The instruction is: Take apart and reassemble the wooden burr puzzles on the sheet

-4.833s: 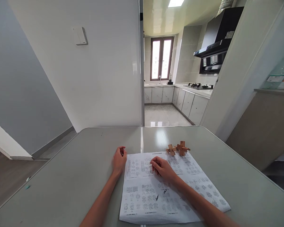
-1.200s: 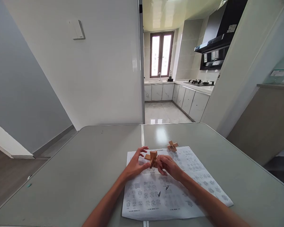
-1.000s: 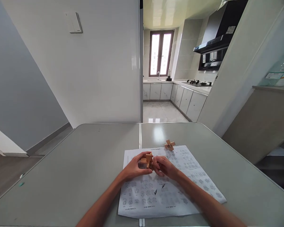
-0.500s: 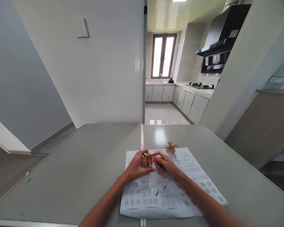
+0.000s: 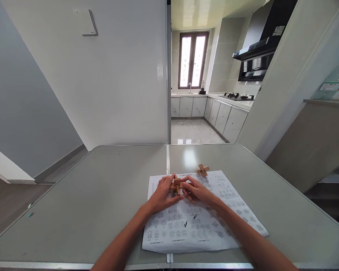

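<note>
Wooden cross [image 5: 177,182], one, interlocking bars: above the far part of the printed sheet [image 5: 192,239], between two hands; whether it touches the paper cannot be told. Left hand [image 5: 159,197]: grip closed around the cross's left side, thumb nearest the wearer. Right hand [image 5: 199,192]: grip pinching the right-hand bar at the fingertips. Handling note: best kept steady in the left, with light, straight pressure from the right, since a skewed push could bind or loosen the bars. Second wooden cross [image 5: 202,170], marked: at the sheet's far edge. Bench [image 5: 73,210]: grey, beneath the sheet.
</note>
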Tool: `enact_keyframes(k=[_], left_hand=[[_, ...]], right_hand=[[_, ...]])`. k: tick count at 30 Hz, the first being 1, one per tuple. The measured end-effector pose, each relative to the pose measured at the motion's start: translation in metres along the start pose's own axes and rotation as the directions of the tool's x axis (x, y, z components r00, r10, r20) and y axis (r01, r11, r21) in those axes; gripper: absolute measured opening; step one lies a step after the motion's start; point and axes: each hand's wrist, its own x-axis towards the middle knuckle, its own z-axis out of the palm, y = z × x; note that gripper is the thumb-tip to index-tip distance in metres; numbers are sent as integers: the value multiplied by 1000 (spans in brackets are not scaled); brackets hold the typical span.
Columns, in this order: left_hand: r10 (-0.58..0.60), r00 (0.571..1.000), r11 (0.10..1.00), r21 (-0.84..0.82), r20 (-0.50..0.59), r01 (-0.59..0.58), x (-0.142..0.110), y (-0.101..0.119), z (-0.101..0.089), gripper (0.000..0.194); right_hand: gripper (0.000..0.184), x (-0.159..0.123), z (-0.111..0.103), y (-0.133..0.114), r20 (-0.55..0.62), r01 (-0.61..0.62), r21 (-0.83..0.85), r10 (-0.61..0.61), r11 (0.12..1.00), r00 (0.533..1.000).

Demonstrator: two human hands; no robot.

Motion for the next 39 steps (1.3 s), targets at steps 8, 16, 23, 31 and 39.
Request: enact_keyframes(k=[8,16,23,31,39], left_hand=[[-64,998,995,-82,-24,62,1,3,-4,91],[-115,991,987,-120,-66,107,1,10,-9,86],[-85,993,992,-99,-84,77,1,11,-7,88],[-88,987,990,-123,-132,71,0,13,-6,88],[-90,980,992,-98,-176,74,1,16,-11,84]], right_hand=[[48,-5,6,-3,-45,46,-33,-47,998,998],[54,-3,15,-3,-133,42,3,-41,999,990],[48,-4,12,-3,-103,49,58,-43,997,994],[47,-8,10,-16,-54,87,121,-81,989,995],[46,-1,-6,-8,-371,231,-31,-226,972,901]])
